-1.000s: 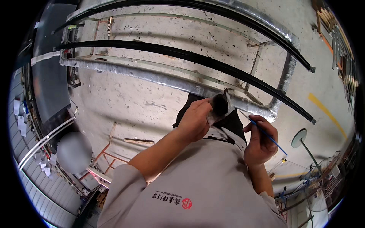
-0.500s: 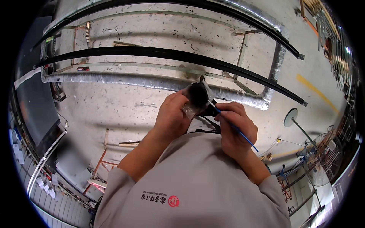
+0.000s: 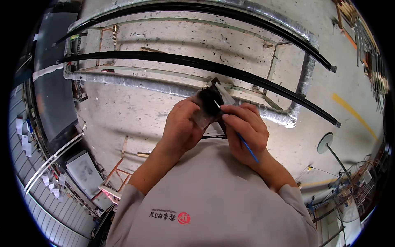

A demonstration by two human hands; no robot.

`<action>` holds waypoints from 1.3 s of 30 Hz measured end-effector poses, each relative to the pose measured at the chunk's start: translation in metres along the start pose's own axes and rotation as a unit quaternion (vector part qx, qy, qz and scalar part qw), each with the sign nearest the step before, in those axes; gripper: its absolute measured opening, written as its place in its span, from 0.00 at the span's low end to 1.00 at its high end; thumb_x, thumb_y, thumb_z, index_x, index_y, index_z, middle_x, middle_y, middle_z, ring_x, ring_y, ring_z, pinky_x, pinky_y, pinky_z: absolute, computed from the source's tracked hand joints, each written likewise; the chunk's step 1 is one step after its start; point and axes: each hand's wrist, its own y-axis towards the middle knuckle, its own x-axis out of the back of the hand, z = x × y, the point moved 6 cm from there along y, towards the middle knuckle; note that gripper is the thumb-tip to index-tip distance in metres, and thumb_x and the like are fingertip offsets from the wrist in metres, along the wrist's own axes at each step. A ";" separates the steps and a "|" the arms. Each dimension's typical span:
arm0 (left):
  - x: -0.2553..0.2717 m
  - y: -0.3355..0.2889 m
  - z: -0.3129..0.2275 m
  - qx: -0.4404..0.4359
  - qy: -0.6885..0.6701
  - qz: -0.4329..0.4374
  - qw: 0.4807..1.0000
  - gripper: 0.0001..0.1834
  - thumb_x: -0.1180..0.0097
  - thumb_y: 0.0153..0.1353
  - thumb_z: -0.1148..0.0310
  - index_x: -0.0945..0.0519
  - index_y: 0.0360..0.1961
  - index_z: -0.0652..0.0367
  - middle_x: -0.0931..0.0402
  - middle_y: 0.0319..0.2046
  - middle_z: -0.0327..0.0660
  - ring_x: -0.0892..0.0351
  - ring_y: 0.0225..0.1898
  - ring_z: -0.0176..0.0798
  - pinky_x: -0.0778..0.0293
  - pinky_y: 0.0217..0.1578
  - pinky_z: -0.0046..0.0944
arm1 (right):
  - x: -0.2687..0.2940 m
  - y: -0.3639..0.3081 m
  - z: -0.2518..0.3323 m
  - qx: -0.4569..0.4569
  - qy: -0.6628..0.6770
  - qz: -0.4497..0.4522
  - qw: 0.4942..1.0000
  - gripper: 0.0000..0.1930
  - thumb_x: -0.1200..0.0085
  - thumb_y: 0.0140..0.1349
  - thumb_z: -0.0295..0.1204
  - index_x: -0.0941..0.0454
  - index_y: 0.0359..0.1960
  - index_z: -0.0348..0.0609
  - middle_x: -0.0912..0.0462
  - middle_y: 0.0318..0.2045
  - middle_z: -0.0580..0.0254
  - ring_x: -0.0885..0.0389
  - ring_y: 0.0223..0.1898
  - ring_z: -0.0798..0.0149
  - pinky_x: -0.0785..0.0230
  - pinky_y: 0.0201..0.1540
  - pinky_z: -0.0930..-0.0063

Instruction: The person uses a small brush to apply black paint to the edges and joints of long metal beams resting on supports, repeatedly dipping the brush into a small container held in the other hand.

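Observation:
My left hand [image 3: 179, 125] is closed around a clear plastic cup or bag [image 3: 201, 117] whose inside is coated black; its exact kind is hard to make out. A pale, crumpled flap [image 3: 225, 95] sticks up along its right side. In my right hand [image 3: 247, 127], the fingers pinch a thin brush with a blue handle [image 3: 247, 147]. The pale front end of the brush reaches into the dark opening, so its tip is hidden. Both hands are close together in front of my grey shirt [image 3: 214, 185].
Two long black bars [image 3: 234, 75] lie across a rack [image 3: 144, 84] wrapped in silvery film. At the right stand a round disc on a pole [image 3: 325, 143] and a wire fan [image 3: 356, 185]. A dark grey panel [image 3: 55, 103] is at the left; strips [image 3: 370, 61] lean far right.
My right hand has moved left and up, closer to the cup or bag, and the brush reaches deeper into it. My view has shifted, so the surroundings sit further right.

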 end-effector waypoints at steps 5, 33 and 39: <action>-0.012 -0.003 0.001 -0.015 -0.001 -0.012 1.000 0.22 0.64 0.61 0.76 0.27 0.53 0.75 0.23 0.48 0.54 0.22 0.50 0.49 0.24 0.55 0.48 | 0.010 -0.004 0.005 -0.001 0.015 -0.026 1.000 0.13 0.42 0.54 0.11 0.23 0.40 0.35 0.15 0.37 0.46 0.15 0.35 0.51 0.25 0.45 0.59; 0.104 0.056 -0.146 0.191 0.089 0.103 0.972 0.24 0.66 0.64 0.76 0.30 0.59 0.75 0.25 0.54 0.54 0.24 0.56 0.50 0.29 0.61 0.49 | -0.167 0.036 0.013 -0.289 -0.003 -0.261 0.921 0.10 0.39 0.55 0.12 0.23 0.37 0.34 0.16 0.35 0.46 0.17 0.32 0.54 0.24 0.41 0.66; 0.156 0.073 -0.148 0.178 0.137 0.029 0.974 0.25 0.65 0.63 0.73 0.30 0.60 0.72 0.27 0.56 0.54 0.26 0.58 0.50 0.31 0.62 0.54 | -0.161 0.007 -0.035 -0.329 0.003 -0.332 0.884 0.10 0.50 0.63 0.10 0.28 0.45 0.32 0.18 0.43 0.45 0.17 0.34 0.65 0.22 0.38 0.77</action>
